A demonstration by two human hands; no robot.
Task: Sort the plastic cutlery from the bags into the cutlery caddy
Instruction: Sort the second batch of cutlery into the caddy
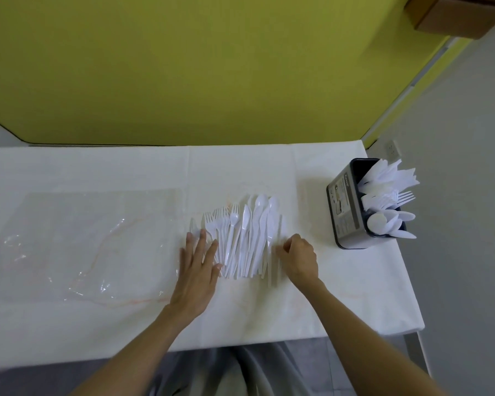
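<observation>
A loose pile of white plastic cutlery (240, 238) lies on the white table (97, 167), forks on its left side, spoons and knives on its right. My left hand (197, 270) rests flat with spread fingers against the pile's left edge. My right hand (299, 258) is curled at the pile's right edge, fingertips pinching at blurred white handles there. The grey cutlery caddy (345, 207) stands at the table's right edge, with napkins, forks and spoons in its compartments. An empty clear plastic bag (83, 247) lies flat to the left.
The table's right edge runs just past the caddy, with grey floor beyond. A yellow-green wall backs the table. A cardboard box (452, 15) sits at the top right corner. My lap in grey cloth shows below the near edge.
</observation>
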